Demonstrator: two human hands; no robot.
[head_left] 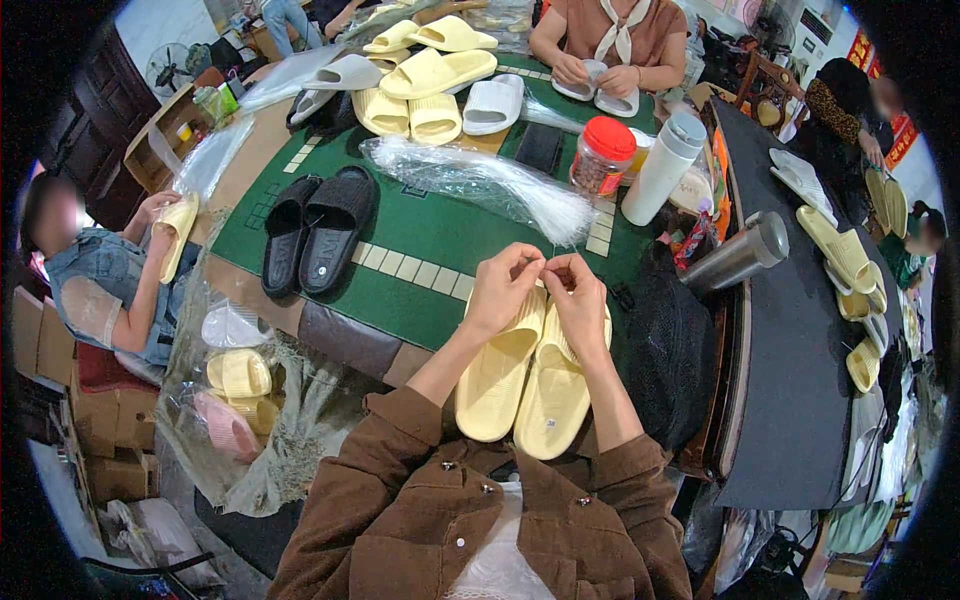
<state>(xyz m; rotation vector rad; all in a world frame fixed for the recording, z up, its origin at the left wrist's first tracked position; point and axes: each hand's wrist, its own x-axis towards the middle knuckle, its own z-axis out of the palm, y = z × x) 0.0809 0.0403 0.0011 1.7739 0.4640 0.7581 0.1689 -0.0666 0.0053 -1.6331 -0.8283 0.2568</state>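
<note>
Nearest my feed: one brown jacket (385, 500), its wearer's left hand (505, 285) and right hand (577, 290) meeting over two cream-yellow slippers (492, 385), fingertips drawn together in close pinches, though what, if anything, they grip I cannot tell. Pair sits side by side at the near edge of a green mat (430, 225), heels toward the wearer, straps (515, 320) ridged, one small pale label (551, 424) on the right heel. Beyond, I count two black slippers (338, 230), one red-lidded jar (603, 165), one white flask (664, 168), one steel tumbler (738, 252).
</note>
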